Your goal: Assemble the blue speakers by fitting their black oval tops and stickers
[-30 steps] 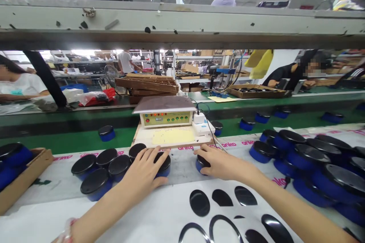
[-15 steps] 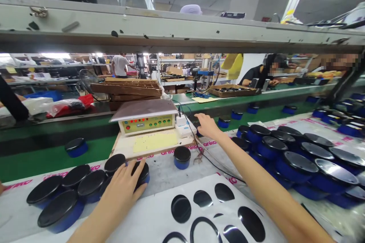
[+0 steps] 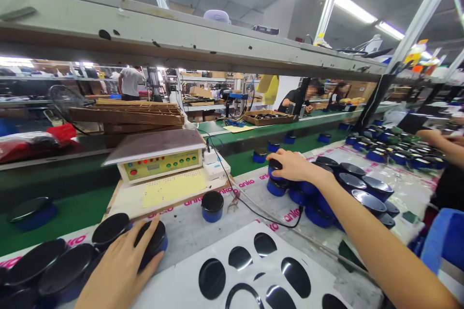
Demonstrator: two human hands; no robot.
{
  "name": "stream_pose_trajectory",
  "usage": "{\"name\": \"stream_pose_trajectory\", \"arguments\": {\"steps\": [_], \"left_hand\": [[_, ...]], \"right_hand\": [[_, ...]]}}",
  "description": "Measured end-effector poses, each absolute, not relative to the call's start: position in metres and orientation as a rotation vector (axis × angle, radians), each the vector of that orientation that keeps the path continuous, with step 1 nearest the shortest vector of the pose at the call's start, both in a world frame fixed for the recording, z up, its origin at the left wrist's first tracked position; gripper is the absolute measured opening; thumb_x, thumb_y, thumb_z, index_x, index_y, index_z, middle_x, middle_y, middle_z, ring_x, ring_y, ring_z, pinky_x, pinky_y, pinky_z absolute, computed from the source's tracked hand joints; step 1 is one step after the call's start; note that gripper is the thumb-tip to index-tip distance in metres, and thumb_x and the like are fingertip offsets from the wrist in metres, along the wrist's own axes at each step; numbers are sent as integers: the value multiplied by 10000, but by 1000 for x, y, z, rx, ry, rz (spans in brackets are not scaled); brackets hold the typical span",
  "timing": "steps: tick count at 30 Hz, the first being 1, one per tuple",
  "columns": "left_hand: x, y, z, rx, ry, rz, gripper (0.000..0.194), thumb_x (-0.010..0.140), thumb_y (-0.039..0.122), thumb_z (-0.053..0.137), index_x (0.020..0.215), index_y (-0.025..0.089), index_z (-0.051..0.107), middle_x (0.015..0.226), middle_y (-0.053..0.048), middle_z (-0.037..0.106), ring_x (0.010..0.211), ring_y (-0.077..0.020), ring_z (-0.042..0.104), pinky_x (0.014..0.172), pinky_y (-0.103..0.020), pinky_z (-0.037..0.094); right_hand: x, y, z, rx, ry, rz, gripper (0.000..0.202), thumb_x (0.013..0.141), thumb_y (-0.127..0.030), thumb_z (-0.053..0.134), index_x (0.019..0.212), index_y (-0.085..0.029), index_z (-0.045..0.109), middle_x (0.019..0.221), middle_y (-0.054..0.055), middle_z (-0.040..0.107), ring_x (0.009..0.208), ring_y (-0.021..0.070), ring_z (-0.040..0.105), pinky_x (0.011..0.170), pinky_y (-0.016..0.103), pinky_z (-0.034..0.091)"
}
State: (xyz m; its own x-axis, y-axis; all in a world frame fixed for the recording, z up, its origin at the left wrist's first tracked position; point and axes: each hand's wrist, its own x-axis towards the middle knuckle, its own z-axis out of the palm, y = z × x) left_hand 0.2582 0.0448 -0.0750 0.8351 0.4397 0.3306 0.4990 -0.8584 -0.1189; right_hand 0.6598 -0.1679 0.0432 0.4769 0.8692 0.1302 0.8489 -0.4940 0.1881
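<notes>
Round blue parts with glossy black tops lie in groups on both sides. My left hand (image 3: pixel 118 260) rests over the left group, its thumb and fingers around a black-topped part (image 3: pixel 154 239) at that group's right end. My right hand (image 3: pixel 295 168) has its fingers closed on another black-topped part (image 3: pixel 274 166) at the near edge of the belt, above the left end of the right-hand pile (image 3: pixel 353 181). A single part (image 3: pixel 212 206) stands between the hands. In front lies a white sheet (image 3: pixel 188 270) with black discs and rings on it.
A control box (image 3: pixel 159 161) with lit red indicators stands on a board, with a white adapter (image 3: pixel 216 166) and a black cable beside it. Behind runs a green conveyor belt (image 3: pixel 237 166) carrying several parts. A shelf beam (image 3: pixel 174 34) crosses overhead. A co-worker's arm (image 3: pixel 440 140) reaches in at right.
The view has swung right. My right hand has moved from over the belt's edge to the pile's left end, with a part in its fingers. My left hand stays on its part.
</notes>
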Motion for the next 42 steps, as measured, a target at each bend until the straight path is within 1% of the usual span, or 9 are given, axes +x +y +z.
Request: {"name": "stream_pose_trajectory", "arguments": {"steps": [7, 14, 17, 22, 26, 31, 36, 39, 42], "left_hand": [[256, 49, -86, -2770, -711, -621, 544, 884, 451, 377, 1334, 170, 495, 1285, -136, 561, 1084, -314, 589, 911, -491, 507], [260, 37, -67, -2830, -805, -524, 538, 877, 429, 426, 1350, 179, 475, 1248, -121, 581, 1060, -322, 598, 899, -480, 504], [261, 33, -60, -2850, -836, -463, 530, 888, 407, 447, 1369, 185, 447, 1259, -116, 572, 1088, -327, 579, 908, -478, 492], [264, 28, -48, -2848, -848, -473, 502, 869, 354, 514, 1332, 161, 484, 1246, -132, 577, 1112, -319, 557, 955, -477, 452], [265, 24, -39, -2783, -865, -474, 495, 826, 300, 576, 1291, 139, 526, 1195, -143, 615, 1141, -333, 527, 1028, -526, 360], [263, 25, -35, -2765, -869, -457, 480, 818, 296, 581, 1280, 178, 531, 1204, -115, 621, 1164, -323, 506, 1047, -516, 323], [260, 30, -41, -2756, -878, -489, 524, 820, 357, 583, 1292, 147, 496, 1201, -129, 628, 1162, -310, 518, 1058, -511, 310], [259, 32, -44, -2758, -877, -504, 500, 829, 366, 572, 1269, 135, 511, 1233, -141, 615, 1182, -320, 509, 1066, -527, 293], [260, 32, -44, -2763, -885, -496, 487, 826, 352, 575, 1257, 132, 523, 1239, -145, 614, 1180, -336, 512, 1050, -545, 306]], "right_hand": [[644, -179, 9, 2503, 1516, 442, 396, 879, -320, 607, 1248, -197, 532, 1427, 92, 389, 1303, 319, 343, 1043, 585, 269], [627, -178, 2, 2503, 1668, 391, 296, 770, -127, 659, 1066, -147, 651, 1314, 150, 526, 1340, 385, 278, 1044, 655, 141], [597, -175, 8, 2511, 1885, 312, 347, 794, -147, 598, 1138, -186, 631, 1344, 157, 506, 1316, 391, 319, 1025, 629, 211], [535, -153, 5, 2451, 2304, -67, 460, 884, -338, 516, 1324, -209, 479, 1292, 98, 552, 1195, 253, 490, 1001, 402, 392], [519, -118, -11, 2550, 2447, -272, 625, 837, -365, 593, 1395, -191, 372, 1418, 131, 405, 1266, 284, 414, 1033, 434, 358], [521, -98, -17, 2633, 2622, -618, 494, 833, -338, 608, 1293, -226, 469, 1275, 117, 523, 1128, 274, 523, 959, 461, 421], [509, -129, 3, 2390, 2984, -1233, 663, 872, -353, 585, 1424, -260, 229, 1310, 95, 503, 1140, 206, 542, 942, 378, 475], [496, -149, 16, 2184, 3100, -1768, 645, 836, -265, 651, 1391, -308, 323, 1366, 66, 455, 1206, 218, 488, 999, 401, 428], [487, -159, 22, 2167, 3101, -1880, 635, 819, -146, 650, 1358, -356, 387, 1415, 30, 409, 1239, 211, 457, 1021, 392, 401]]}}
